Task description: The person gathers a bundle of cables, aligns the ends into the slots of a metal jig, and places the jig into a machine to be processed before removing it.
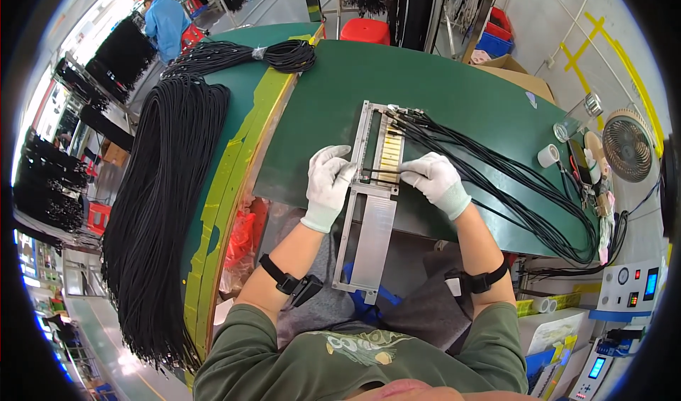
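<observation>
In the head view, a metal fixture point(374, 238) overhangs the front edge of a green table point(440, 81), perhaps for easy reach. A gloved right hand point(434, 181) pinches a black cable point(383, 171) across it, seemingly keeping it straight; the left hand point(328, 184), fingers narrowed, sits at its left rail, its grip unclear. Loose cables point(500, 154) trail toward the table's right edge, likely for slack.

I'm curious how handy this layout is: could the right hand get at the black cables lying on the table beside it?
Probably yes: the black cables lie close by the right hand, with nothing seen between, though it seems busy at the metal frame.
</observation>
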Motion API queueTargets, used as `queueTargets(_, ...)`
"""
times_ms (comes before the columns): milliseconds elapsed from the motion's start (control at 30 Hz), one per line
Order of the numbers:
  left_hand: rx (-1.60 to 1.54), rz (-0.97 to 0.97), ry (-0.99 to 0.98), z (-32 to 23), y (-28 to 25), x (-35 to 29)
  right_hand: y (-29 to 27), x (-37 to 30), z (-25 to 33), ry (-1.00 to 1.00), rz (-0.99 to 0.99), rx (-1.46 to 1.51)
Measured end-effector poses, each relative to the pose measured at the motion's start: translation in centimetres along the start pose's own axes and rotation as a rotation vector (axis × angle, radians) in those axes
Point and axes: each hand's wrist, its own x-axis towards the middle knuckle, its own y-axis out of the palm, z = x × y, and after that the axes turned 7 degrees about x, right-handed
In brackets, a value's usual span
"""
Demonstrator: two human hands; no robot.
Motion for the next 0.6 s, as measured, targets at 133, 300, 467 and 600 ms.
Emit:
queueTargets(133,0.098,-0.053,0.043,0.3,0.3,-0.1,-0.3,0.4,0.4,-0.141,-0.011,-0.233)
queueTargets(300,0.070,-0.068,0.028,0.6,0.9,-0.2,-0.2,0.2,-0.4,-0.143,-0.002,-0.399)
queueTargets(467,0.166,-0.072,0.049,0.1,0.9,-0.2,-0.3,0.1,-0.4,-0.127,0.018,-0.494)
queueTargets(600,0.185,-0.085,0.046,0.3,1.2,-0.2,-0.3,0.0,-0.3,-0.166,-0.007,-0.489)
